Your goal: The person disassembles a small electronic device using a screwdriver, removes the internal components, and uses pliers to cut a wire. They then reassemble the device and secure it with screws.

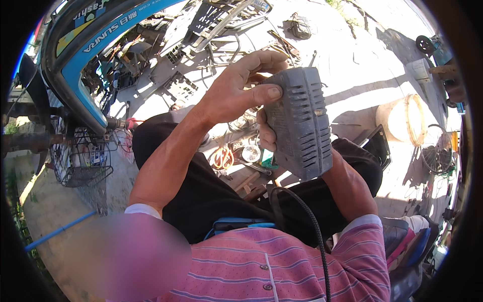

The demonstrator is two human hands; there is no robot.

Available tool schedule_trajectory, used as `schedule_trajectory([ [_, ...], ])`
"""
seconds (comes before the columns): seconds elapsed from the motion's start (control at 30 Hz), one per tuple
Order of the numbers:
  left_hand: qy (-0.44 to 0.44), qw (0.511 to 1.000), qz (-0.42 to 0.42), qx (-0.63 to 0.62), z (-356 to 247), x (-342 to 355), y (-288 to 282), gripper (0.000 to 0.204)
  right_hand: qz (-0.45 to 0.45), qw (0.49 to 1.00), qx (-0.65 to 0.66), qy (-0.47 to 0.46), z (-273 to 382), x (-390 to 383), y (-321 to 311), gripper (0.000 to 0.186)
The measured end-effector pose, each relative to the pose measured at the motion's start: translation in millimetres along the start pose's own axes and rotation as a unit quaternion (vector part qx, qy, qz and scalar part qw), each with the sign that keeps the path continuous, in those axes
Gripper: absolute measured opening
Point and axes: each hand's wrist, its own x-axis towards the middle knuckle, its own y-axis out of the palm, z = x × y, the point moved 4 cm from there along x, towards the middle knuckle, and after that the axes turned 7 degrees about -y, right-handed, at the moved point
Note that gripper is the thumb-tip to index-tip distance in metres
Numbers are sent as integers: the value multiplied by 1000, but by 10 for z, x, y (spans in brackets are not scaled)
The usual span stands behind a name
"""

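A dark grey plastic box (301, 126), shaped like a charger casing with rows of vent slots and a seam along its edge, is tilted up in front of my chest. My right hand (266, 132) grips it from behind; only some fingers show at its left side, and the palm is hidden. The thumb of my left hand (249, 90) presses on the upper left corner, with the other fingers curled beyond the top end. Below the box a black braided cable (309, 216) loops down over my striped shirt; whether it joins the box I cannot tell.
Between my legs lie an orange cord coil (222, 157) and a small round lamp-like part (250, 153). Scrap frames (211, 27) cover the ground ahead. A blue vehicle frame (75, 70) and wire basket (83, 156) stand left, a pale bucket (402, 120) right.
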Motion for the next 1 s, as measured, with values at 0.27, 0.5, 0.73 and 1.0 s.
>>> schedule_trajectory([
  [0.27, -78, 988, 120, -58, -61, -8, 116, 73, 13, 996, 14, 86, -111, -107, 165, 63],
  [0.5, -189, 979, 70, 45, -16, -39, -76, 48, -150, 951, -269, 32, -81, -78, -557, 60],
  [0.73, -249, 958, -3, 141, 94, -140, -223, 43, -154, 865, -477, 34, 140, -139, -358, 84],
  [1.0, -244, 969, -36, -28, 376, -130, -317, 56, -172, 896, -410, 7, 40, -164, -225, 80],
])
